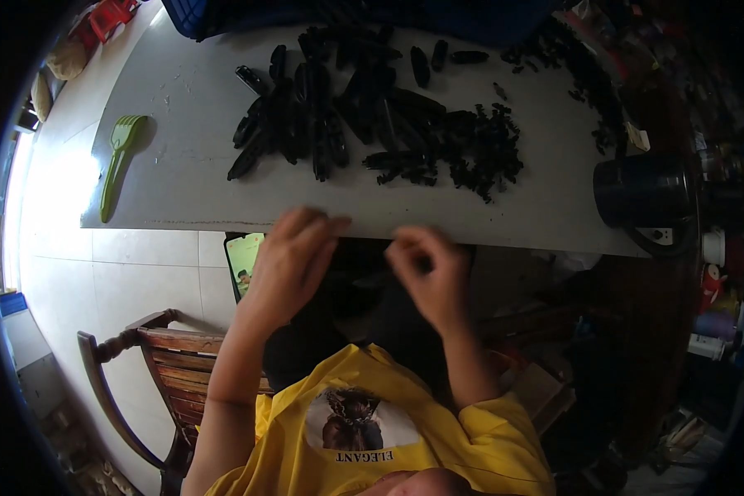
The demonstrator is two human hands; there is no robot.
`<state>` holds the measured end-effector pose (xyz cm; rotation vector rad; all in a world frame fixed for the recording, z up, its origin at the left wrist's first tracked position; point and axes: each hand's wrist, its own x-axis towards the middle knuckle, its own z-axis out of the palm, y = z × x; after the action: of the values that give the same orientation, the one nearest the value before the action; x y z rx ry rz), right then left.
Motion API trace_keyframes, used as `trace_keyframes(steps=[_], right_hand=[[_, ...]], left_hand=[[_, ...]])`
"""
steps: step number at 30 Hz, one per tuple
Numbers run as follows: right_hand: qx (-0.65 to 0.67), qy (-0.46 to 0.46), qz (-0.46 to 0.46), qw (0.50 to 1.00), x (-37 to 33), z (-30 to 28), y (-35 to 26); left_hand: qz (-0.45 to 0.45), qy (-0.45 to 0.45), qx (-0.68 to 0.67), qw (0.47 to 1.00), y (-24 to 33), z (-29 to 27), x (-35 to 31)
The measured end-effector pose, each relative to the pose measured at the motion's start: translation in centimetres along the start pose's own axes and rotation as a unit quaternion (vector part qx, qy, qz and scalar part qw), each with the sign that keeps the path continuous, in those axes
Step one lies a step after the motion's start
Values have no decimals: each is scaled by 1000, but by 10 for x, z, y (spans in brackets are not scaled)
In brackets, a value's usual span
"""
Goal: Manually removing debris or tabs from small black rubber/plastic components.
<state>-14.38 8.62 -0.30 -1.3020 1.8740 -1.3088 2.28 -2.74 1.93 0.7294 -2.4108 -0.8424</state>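
The heap of long black pieces (312, 124) lies on the table (190, 186), in the middle between its far edge and its near edge. The pieces cross one over another without order. Just beside it, toward the right edge, there is a cluster of small black pieces (488, 153), which touches the heap on its side. A few single long pieces (420, 66) lie apart, closer to the far edge. One more band of small dark bits (593, 95) follows the right edge.

So the pieces lie partly divided into long and small. I judge that the work is somewhere in its middle, because many long pieces are in the heap; which group is finished, I cannot tell.

The left hand (296, 252) is over the near edge, with bent fingers. The right hand (430, 269) is beside it, just short of this edge, with thumb and forefinger curled toward each other. Both are blurred, and I cannot tell whether the fingers grasp something small or nothing.

Farther out, a green fork-shaped tool (112, 178) lies by the left edge, a blue crate (192, 21) is at the far edge, and a dark container (643, 192) is at the right near corner.
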Motion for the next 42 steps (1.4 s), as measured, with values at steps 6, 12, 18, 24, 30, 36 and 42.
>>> trace_keyframes(steps=[6, 12, 18, 24, 30, 36, 42], right_hand=[[-266, 89, -94, 955, 63, -23, 24], [-210, 84, -135, 965, 58, -35, 33], [-226, 60, 29, 972, 65, -38, 29], [107, 32, 72, 991, 56, -24, 18], [229, -77, 65, 968, 38, -16, -18], [141, -42, 30, 989, 29, -14, -28], [337, -47, 157, 927, 7, -22, -5]], left_hand=[[68, 83, 100, 989, 1, 40, 89], [50, 53, 164, 984, -10, 52, 99], [47, 104, 42, 993, -9, 39, 94], [-208, 22, -500, 840, -1, 38, 62], [-223, -52, -516, 825, 9, 34, 47], [-127, -147, -415, 889, 19, 31, 32], [-32, -182, -381, 906, 30, 40, 14]])
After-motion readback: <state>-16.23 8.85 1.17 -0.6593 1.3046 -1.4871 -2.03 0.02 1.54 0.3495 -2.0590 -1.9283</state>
